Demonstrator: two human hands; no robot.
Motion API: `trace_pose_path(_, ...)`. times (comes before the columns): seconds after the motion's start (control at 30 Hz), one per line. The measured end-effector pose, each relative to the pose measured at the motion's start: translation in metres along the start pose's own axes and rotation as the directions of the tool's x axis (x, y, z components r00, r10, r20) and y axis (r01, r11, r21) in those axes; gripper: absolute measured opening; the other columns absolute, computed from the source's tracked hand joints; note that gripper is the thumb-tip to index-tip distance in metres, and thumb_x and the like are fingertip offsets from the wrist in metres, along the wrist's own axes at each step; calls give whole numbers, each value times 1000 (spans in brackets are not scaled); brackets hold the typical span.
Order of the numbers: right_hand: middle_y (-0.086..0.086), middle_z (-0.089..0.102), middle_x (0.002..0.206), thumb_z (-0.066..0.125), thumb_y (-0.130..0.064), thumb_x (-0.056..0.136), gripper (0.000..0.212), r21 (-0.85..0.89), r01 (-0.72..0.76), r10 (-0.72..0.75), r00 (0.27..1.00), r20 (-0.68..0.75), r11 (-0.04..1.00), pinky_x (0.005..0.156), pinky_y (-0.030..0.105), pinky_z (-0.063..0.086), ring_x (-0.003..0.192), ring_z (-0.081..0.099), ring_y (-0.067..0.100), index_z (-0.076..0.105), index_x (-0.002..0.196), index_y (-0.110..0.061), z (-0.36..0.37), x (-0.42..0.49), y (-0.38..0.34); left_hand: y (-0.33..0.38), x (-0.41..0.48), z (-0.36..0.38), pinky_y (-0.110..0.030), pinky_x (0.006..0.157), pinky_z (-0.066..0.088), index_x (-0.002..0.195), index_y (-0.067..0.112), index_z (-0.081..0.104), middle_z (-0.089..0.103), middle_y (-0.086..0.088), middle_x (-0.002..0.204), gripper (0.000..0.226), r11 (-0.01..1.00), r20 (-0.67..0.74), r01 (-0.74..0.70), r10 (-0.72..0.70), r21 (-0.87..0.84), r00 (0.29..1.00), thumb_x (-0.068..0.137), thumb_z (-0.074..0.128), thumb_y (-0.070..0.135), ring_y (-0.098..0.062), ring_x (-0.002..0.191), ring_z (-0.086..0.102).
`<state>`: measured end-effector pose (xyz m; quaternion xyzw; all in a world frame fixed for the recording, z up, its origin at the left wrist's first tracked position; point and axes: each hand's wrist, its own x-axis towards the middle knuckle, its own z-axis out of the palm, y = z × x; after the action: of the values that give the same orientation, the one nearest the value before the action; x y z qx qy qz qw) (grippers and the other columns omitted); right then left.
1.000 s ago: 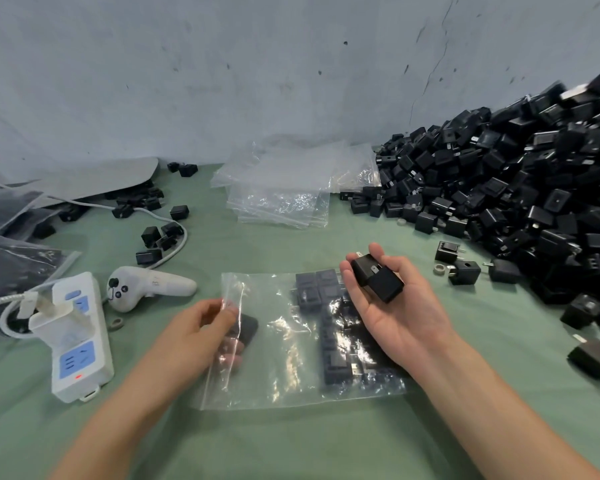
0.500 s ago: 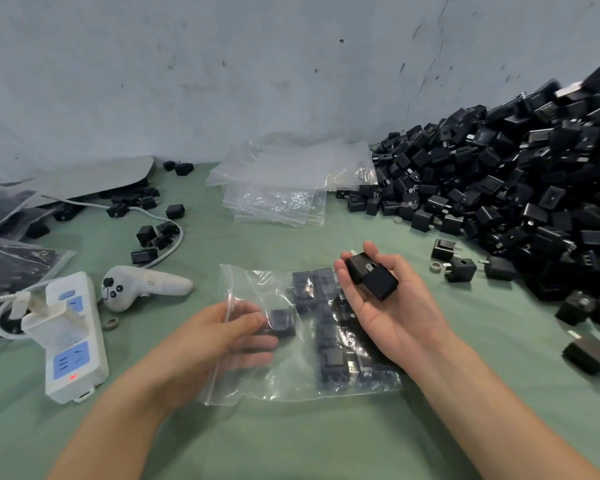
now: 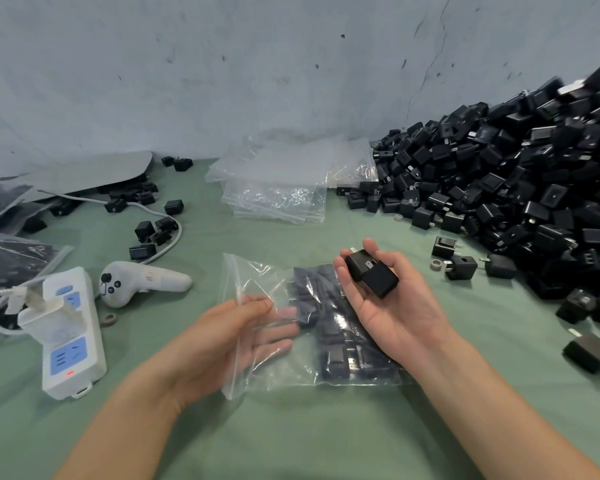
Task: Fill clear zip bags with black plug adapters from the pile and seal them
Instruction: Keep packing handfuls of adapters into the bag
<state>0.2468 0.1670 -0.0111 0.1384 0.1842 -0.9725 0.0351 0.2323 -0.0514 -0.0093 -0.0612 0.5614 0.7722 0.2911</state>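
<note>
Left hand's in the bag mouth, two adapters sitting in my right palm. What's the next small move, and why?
Probably draw the left hand out of the clear zip bag and take one of the two black plug adapters cradled in the right hand. The left fingers sit empty inside the unsealed mouth, and the bag looks only part full.

The left hand (image 3: 229, 341) is at the open mouth of the zip bag (image 3: 291, 375), with its fingers stretched inside. The right hand (image 3: 392, 306) is held palm-up over the bag's filled end, its thumb and lightly curled fingers cradling two black plug adapters (image 3: 371, 275).
</note>
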Motion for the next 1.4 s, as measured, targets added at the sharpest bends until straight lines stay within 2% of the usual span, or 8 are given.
trace_pose_path(0.2,23,69,116,61,-12,94,18,-6,0,0,1000,-5,1000,71,37,62,96,72,37,72,107,-7,1,-2,-1,3,2,-11,-40,78,62,95,10,50,68,-21,121,8,999,48,9,-11,33,999,98,52,17,-37,106,69)
trace_pose_path(0.43,23,68,120,61,-11,94,18,-23,-8,8,1000,14,1000,73,37,62,98,72,38,73,107,-7,2,-4,-1,20,-14,-35,-27,50,57,102,2,69,75,-11,91,18,973,-305,-132,185,189,934,94,62,18,-24,65,72)
trace_pose_path(0.53,21,70,118,60,-9,93,19,-50,-12,14,1000,25,999,73,38,62,98,72,38,77,101,-7,4,-6,2,18,-17,-37,-30,58,58,107,13,63,70,-4,94,14,809,-467,-178,485,560,739,99,57,22,-15,68,71)
trace_pose_path(0.63,20,72,115,57,-4,93,21,-86,-30,36,997,63,996,74,39,62,101,71,40,78,93,-5,7,-9,5,13,-22,-20,-21,65,45,104,33,58,64,15,89,8,456,-289,-238,809,857,511,98,53,31,-2,79,61)
trace_pose_path(0.83,17,68,125,55,3,87,15,-330,8,78,966,248,944,90,45,58,112,67,41,58,96,-9,11,-15,14,1,-22,33,-8,62,42,105,39,61,64,23,91,10,316,59,-494,795,810,604,96,55,39,-2,74,60)
trace_pose_path(1.17,-3,65,134,52,0,86,57,-659,114,210,895,392,744,95,27,54,121,64,18,59,137,-25,12,-21,15,-13,-26,35,-13,68,46,117,50,57,67,19,91,26,417,205,-543,624,729,754,91,60,50,-9,74,63)
trace_pose_path(1.3,4,70,126,55,5,94,43,-668,134,166,916,366,732,96,31,55,116,67,24,71,122,-23,11,-21,19,2,-30,8,-16,64,49,108,43,62,73,5,91,27,522,72,-514,650,681,756,92,69,23,-9,70,66)
trace_pose_path(1.4,9,73,117,54,3,97,31,-693,224,-12,955,297,686,88,33,59,101,72,26,72,115,-15,10,-18,15,20,-38,-39,-23,62,48,103,40,56,72,5,85,26,515,-210,-321,730,795,650,92,66,19,-6,70,66)
